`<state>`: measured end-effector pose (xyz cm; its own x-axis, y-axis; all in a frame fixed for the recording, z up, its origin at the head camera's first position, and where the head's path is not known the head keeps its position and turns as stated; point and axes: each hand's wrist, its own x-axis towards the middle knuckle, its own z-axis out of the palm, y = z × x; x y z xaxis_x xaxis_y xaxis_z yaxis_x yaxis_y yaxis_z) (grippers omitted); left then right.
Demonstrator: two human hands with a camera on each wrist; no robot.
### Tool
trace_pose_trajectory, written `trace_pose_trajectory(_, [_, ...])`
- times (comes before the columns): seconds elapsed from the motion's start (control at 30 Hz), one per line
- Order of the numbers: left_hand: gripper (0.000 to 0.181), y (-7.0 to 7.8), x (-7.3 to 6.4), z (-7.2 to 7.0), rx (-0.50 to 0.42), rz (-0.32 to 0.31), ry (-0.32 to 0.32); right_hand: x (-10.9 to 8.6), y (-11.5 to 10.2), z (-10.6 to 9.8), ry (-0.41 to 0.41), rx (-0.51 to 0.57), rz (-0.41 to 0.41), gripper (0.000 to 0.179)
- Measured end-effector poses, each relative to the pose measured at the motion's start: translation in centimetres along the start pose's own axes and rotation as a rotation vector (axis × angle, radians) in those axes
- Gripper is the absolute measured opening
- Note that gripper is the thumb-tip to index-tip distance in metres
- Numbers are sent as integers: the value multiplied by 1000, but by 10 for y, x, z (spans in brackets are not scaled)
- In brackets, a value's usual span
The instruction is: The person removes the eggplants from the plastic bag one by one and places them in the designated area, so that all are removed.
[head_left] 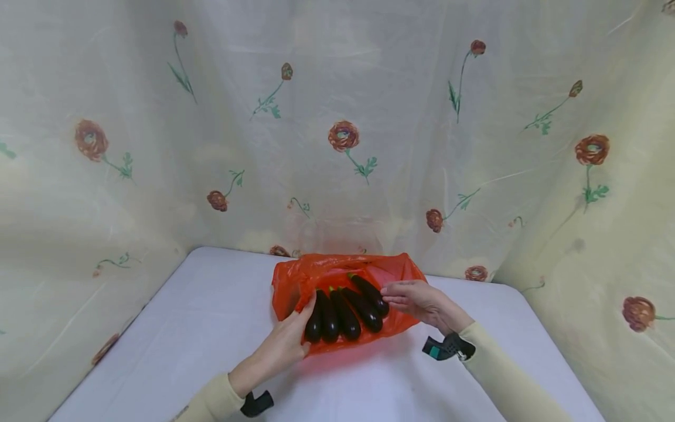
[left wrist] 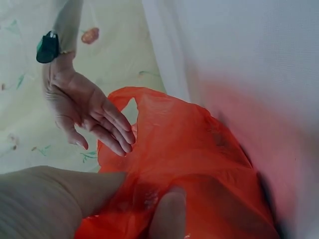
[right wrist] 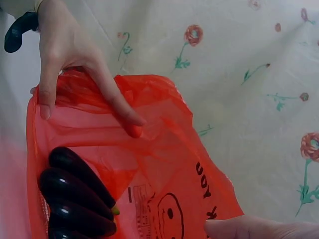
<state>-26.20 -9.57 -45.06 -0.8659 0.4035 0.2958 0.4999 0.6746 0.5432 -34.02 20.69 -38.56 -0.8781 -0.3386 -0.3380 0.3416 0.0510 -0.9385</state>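
A red plastic bag [head_left: 287, 284] lies on its side with its mouth facing the person. Inside it, several dark glossy eggplants [head_left: 345, 316] lie side by side, green stem ends pointing away. My left hand [head_left: 285, 340] holds the bag's left rim between thumb and fingers; in the right wrist view the thumb reaches over the film. At the opposite side, my right hand [head_left: 422, 302] has its fingers extended close by the rightmost eggplant. The left wrist view shows that right palm [left wrist: 75, 99] turned up, nothing in it. Black print [right wrist: 170, 216] with a smiling face marks the bag.
The bag sits toward the back of a white-covered table [head_left: 221, 316]. A pale curtain with printed flowers [head_left: 401, 117] hangs behind and on both sides. Each wrist wears a dark strap, such as the right strap [head_left: 448, 347].
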Motion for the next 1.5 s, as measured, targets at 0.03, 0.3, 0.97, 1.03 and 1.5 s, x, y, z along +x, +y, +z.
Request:
trace_pose_trajectory(0.03, [93, 0, 0, 0, 0, 1, -2, 1, 1, 0, 6, -2, 1, 32])
trace_pose_trajectory(0.3, [97, 1, -1, 1, -21, -16, -24, 12, 5, -6, 32, 8, 27, 32])
trace_pose_trajectory(0.97, [103, 8, -1, 8, -24, -44, -74, 35, 3, -13, 73, 47, 93, 48])
trace_pose_trajectory(1.03, [103, 8, -1, 9, -21, -41, -71, 38, 5, -14, 68, 49, 94, 50])
trace_pose_trajectory(1.5, [104, 6, -3, 12, 10, -10, -58, 57, 8, -15, 110, -17, 61, 46])
